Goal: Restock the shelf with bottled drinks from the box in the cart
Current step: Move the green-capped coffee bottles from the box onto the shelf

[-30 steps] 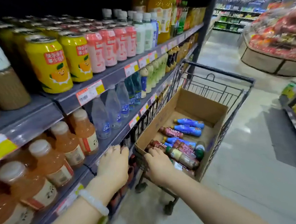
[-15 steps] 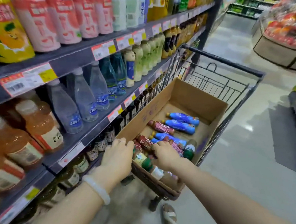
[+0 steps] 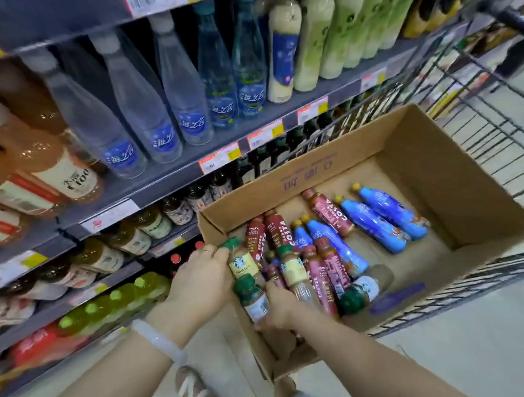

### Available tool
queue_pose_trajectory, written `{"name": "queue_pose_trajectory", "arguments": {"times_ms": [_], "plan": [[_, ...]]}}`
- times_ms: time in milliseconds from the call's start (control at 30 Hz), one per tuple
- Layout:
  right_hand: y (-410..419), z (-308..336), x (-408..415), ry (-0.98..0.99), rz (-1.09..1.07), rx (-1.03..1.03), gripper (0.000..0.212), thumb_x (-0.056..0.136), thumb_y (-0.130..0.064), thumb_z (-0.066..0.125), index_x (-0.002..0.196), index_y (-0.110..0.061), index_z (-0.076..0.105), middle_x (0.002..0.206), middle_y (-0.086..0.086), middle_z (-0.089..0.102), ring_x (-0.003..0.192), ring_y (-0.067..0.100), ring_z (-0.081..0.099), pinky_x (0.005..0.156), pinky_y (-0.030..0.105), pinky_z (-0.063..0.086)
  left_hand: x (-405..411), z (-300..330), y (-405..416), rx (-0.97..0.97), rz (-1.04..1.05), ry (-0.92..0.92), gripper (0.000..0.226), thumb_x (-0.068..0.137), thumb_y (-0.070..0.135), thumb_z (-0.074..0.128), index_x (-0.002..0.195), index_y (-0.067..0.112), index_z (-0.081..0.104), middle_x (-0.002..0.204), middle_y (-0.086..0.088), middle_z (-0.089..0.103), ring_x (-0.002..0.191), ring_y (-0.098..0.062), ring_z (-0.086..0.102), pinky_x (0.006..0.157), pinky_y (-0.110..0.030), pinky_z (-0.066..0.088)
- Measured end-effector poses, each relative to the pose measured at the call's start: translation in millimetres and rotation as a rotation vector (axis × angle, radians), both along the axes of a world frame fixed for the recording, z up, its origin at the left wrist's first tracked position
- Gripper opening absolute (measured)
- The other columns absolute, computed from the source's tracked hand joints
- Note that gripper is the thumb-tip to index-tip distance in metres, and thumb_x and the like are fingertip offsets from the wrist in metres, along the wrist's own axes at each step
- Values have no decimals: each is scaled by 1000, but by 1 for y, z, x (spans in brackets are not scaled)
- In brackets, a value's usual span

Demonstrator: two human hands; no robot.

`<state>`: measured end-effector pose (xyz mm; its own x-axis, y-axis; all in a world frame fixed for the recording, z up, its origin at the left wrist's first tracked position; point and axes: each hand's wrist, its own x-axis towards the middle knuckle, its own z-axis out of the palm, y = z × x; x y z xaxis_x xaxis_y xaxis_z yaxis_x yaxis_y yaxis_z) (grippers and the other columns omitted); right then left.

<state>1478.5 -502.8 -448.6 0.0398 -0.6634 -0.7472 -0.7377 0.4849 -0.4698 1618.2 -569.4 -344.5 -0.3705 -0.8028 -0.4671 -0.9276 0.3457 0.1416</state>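
Observation:
A cardboard box (image 3: 458,190) sits in the wire cart (image 3: 498,138), holding several small bottles lying flat: maroon coffee bottles (image 3: 322,274), blue ones (image 3: 377,218) and green-capped latte bottles. My left hand (image 3: 198,283) is closed around one green-capped latte bottle (image 3: 242,263) at the box's near left corner. My right hand (image 3: 277,305) grips another green-capped bottle (image 3: 252,298) just below it. The shelf (image 3: 172,176) on the left carries rows of bottled drinks.
Clear water bottles (image 3: 131,114), orange drinks (image 3: 41,164) and pale green bottles (image 3: 338,28) fill the middle shelf. Dark tea bottles line the row below, and green and red ones the bottom shelf. My sandalled foot (image 3: 196,392) stands on the tiled floor beside the cart.
The view has dropped and closed in on the box. Both hands have gone from the box's near edge into it and have each closed on a green-capped bottle.

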Motion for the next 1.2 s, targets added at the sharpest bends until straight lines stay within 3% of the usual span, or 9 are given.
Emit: {"name": "queue_pose_trajectory", "arguments": {"times_ms": [200,367,500,633,700,800,933,1067,1200], "plan": [[-8,-5,-13,-119,-128,-34,64,67,-26,79,121,-12,48,116,6,64,104,22,62,91,29,50,11,-10,3,126,208,131,52,86,24,57,136,18,42,127,-8,50,116,-25,51,93,-35,47],[-50,52,-43,-428,-380,-120,55,68,-10,81,114,-7,52,100,2,65,92,15,63,89,32,53,-21,-2,9,365,346,457,72,69,33,79,131,30,40,120,15,54,108,-7,53,87,-9,43],[-71,101,-53,-581,-417,-193,51,72,-8,78,117,-9,53,95,-2,65,88,12,63,81,29,54,-40,1,6,409,698,808,64,63,26,84,117,23,50,113,-1,64,102,-15,62,92,-42,51],[-71,110,-75,-728,-521,-137,37,85,-14,66,120,-7,56,111,7,66,104,20,62,92,35,51,-49,0,-1,428,778,890,69,54,28,86,113,23,50,112,1,64,102,-16,62,92,-42,51],[-67,89,-89,-576,-566,-129,37,88,-25,63,120,-8,57,119,7,64,108,20,61,89,30,50,-47,-5,0,414,816,880,59,61,22,86,106,26,49,113,0,63,102,-16,61,93,-43,51],[-50,35,-97,-41,-345,-68,53,83,-38,67,124,-8,50,124,7,59,113,21,56,95,31,45,-42,-18,6,360,886,841,58,63,20,85,106,24,46,111,0,62,102,-17,60,92,-41,50],[-24,-23,-74,113,-233,89,89,72,-49,72,137,-7,27,134,12,48,122,28,50,100,33,42,-31,-23,10,284,986,838,66,64,16,84,118,14,46,110,0,60,102,-18,59,85,-34,50],[-20,-38,-57,342,-121,-19,76,73,-49,71,124,-7,33,125,14,47,114,30,54,89,36,46,-13,-26,14,226,1047,834,66,62,17,85,117,13,49,112,-3,62,102,-19,61,91,-43,51],[-27,-38,-59,299,-191,12,67,73,-39,73,122,-8,40,119,10,56,105,27,59,85,34,50,3,-24,21,200,1094,877,61,63,15,84,112,17,47,112,-2,61,103,-19,60,92,-41,50]]}}
